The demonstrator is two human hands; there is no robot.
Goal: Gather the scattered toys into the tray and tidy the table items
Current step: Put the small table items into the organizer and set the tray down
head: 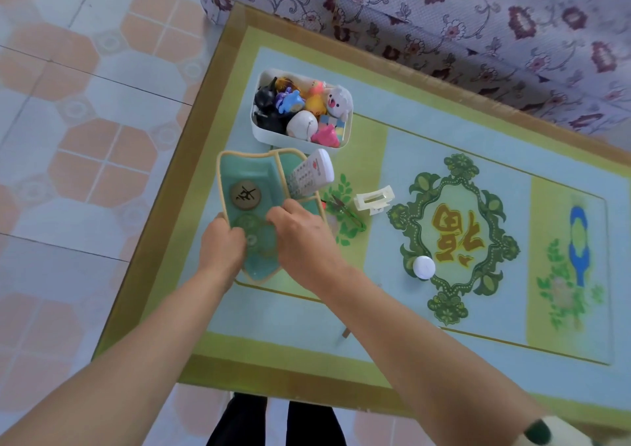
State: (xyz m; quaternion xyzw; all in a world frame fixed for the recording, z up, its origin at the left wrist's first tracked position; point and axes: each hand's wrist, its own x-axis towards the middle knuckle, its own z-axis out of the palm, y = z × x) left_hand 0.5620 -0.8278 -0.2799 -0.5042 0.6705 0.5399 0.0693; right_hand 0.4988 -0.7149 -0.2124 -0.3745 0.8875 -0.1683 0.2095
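A white tray (264, 135) full of several small toys stands on the table's left part. In front of it lies a teal divided dish (239, 169) with a cream rim. A white remote control (309, 176) leans in its right compartment, and a round brown piece (245, 194) lies in its left one. My left hand (223, 244) grips the dish's near left rim. My right hand (300, 232) holds the dish's near right side, fingers curled over the rim.
To the right of the dish on the patterned table (392, 309) lie small green-handled scissors (345, 211), a cream hair claw clip (374, 199) and a white round lidded jar (424, 267). A flowered sofa (478, 19) borders the far edge. Tiled floor lies left.
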